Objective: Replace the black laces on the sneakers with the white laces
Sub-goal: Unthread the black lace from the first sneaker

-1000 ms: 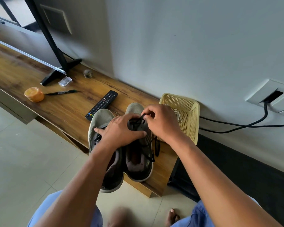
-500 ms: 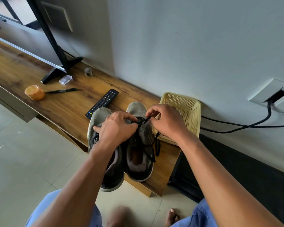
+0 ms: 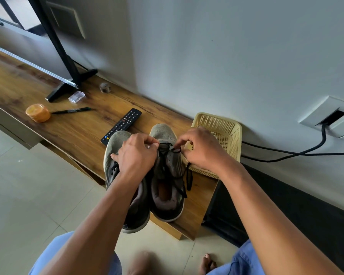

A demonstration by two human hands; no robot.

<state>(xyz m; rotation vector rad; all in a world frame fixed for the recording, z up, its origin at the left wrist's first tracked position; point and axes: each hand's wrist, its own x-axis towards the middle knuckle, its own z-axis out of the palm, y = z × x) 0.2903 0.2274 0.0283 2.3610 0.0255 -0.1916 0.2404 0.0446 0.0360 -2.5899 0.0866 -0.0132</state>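
Observation:
Two grey sneakers stand side by side at the near end of a wooden shelf (image 3: 74, 133), toes toward the wall. My left hand (image 3: 137, 155) lies over the left sneaker (image 3: 115, 141) and pinches the black lace (image 3: 165, 155) near the toe end of the right sneaker (image 3: 167, 195). My right hand (image 3: 201, 149) pinches the same lace on its right side. Loose lace ends hang down the right sneaker's side. White laces (image 3: 213, 134) lie in the yellow basket (image 3: 228, 133), mostly hidden by my right hand.
A black remote (image 3: 121, 126) lies just beyond the left sneaker. Farther left are a pen (image 3: 72, 110), an orange round tub (image 3: 37, 112), a clear small box (image 3: 76, 96) and a TV stand foot (image 3: 68, 86). A black cable (image 3: 298, 151) runs along the wall.
My hands have drawn apart over the right sneaker, the right hand shifting rightward toward the basket. The black lace shows looser between them.

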